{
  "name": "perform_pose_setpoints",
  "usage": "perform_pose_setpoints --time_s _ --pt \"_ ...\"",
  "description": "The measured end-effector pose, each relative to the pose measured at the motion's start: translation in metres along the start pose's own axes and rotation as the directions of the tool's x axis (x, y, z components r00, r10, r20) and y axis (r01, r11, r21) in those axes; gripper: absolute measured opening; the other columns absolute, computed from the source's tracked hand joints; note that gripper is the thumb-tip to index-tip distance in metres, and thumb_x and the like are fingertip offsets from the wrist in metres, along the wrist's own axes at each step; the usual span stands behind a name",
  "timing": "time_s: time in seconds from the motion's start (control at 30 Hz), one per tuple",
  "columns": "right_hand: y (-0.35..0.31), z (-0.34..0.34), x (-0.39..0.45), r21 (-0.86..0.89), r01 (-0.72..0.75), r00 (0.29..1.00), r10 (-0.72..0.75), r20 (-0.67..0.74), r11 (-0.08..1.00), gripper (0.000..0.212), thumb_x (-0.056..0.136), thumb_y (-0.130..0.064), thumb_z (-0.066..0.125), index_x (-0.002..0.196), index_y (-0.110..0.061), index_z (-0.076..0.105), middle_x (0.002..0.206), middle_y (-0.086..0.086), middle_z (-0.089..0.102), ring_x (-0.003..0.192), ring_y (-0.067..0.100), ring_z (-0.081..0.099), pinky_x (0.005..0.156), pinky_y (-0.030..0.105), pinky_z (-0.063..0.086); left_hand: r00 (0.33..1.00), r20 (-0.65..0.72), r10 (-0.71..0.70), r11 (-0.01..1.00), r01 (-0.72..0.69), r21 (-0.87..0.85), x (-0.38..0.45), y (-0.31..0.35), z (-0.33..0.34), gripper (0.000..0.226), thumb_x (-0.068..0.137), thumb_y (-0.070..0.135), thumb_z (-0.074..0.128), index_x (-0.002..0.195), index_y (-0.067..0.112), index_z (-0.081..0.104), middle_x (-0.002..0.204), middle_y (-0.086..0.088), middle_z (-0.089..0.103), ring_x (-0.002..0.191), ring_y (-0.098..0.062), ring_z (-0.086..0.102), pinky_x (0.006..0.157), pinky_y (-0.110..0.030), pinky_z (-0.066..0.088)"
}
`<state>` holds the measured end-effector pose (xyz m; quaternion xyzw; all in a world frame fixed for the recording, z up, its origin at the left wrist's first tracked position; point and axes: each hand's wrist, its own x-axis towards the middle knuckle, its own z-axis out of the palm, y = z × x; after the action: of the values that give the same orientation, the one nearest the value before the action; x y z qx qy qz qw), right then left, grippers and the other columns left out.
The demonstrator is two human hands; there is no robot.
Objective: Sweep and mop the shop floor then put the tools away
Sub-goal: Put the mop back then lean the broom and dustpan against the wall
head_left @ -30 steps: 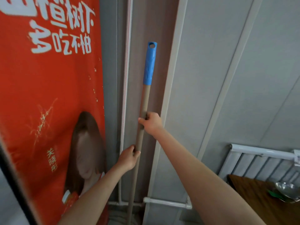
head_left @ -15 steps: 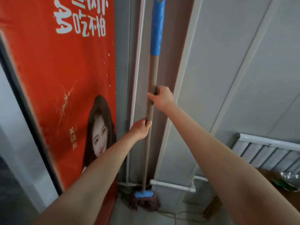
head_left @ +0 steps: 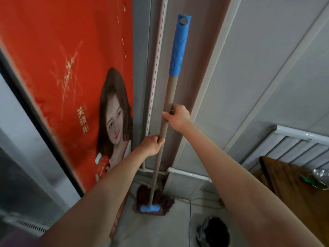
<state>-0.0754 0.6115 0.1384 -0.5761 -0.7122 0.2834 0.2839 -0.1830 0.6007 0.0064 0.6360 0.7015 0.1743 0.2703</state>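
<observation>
A mop stands nearly upright in the corner, with a tan pole (head_left: pixel 170 93), a blue grip at its top (head_left: pixel 179 49) and a dark red string head with a blue clamp (head_left: pixel 153 202) resting on the grey floor. My right hand (head_left: pixel 178 117) grips the pole about halfway up. My left hand (head_left: pixel 151 145) holds the pole a little lower. Both arms reach forward from the bottom of the view.
A red poster (head_left: pixel 62 77) leans on the left by the corner. White pipes (head_left: pixel 188 172) run along the wall base. A white radiator (head_left: pixel 293 148) and a wooden table (head_left: pixel 292 184) stand at right. A black-lined bin (head_left: pixel 213 230) sits on the floor.
The view has tilted down, so the mop head and floor now show. Both hands keep the same hold on the pole, and the mop stays in the corner.
</observation>
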Motion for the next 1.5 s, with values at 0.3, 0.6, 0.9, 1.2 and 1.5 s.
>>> perform_pose_setpoints --time_s 0.3,0.6,0.9,1.2,1.5 --pt "0.013 0.021 0.014 0.023 -0.023 0.997 0.021 0.074 0.999 0.024 0.087 -0.024 0.067 0.101 -0.005 0.068 0.099 0.01 0.071 0.097 0.024 0.066 0.08 0.028 0.049 0.997 0.022 -0.076 0.996 0.077 -0.04 0.001 -0.016 0.014 0.045 0.102 0.042 0.03 0.125 0.01 0.053 0.119 -0.015 0.061 0.111 -0.03 0.056 0.083 -0.03 0.04" --pt "0.064 0.032 0.045 0.044 -0.106 0.989 0.101 0.11 0.993 0.026 0.087 -0.024 0.067 0.105 -0.006 0.068 0.1 0.009 0.071 0.092 0.021 0.065 0.076 0.026 0.048 0.981 0.142 -0.132 0.984 0.148 -0.104 0.037 -0.02 0.051 0.044 0.102 0.042 0.031 0.125 0.011 0.051 0.116 -0.011 0.062 0.103 -0.027 0.06 0.083 -0.033 0.045" --pt "0.082 0.039 0.097 0.029 -0.101 0.981 0.095 0.17 0.994 0.026 0.088 -0.027 0.065 0.104 -0.007 0.067 0.092 0.006 0.067 0.094 0.023 0.065 0.076 0.025 0.045 0.95 0.208 -0.235 0.953 0.267 -0.146 0.084 -0.018 0.053 0.049 0.101 0.046 0.028 0.133 0.015 0.047 0.125 -0.011 0.058 0.11 -0.028 0.057 0.085 -0.032 0.042" --pt "0.091 0.052 0.149 0.066 -0.153 0.978 0.142 0.154 0.986 0.027 0.089 -0.027 0.065 0.11 -0.01 0.067 0.103 0.007 0.07 0.099 0.023 0.065 0.082 0.026 0.048 0.941 0.212 -0.264 0.935 0.303 -0.183 0.14 -0.031 0.055 0.048 0.098 0.05 0.032 0.13 0.019 0.05 0.125 -0.008 0.059 0.11 -0.025 0.057 0.09 -0.033 0.044" --pt "0.099 0.056 0.206 -0.025 -0.258 0.953 0.258 0.155 0.966 0.032 0.086 -0.03 0.068 0.112 -0.01 0.066 0.108 0.007 0.07 0.104 0.023 0.064 0.081 0.024 0.045 0.947 0.237 -0.217 0.924 0.278 -0.263 0.199 -0.048 0.056 0.043 0.094 0.048 0.048 0.122 0.018 0.062 0.125 -0.006 0.063 0.112 -0.024 0.058 0.092 -0.028 0.044"
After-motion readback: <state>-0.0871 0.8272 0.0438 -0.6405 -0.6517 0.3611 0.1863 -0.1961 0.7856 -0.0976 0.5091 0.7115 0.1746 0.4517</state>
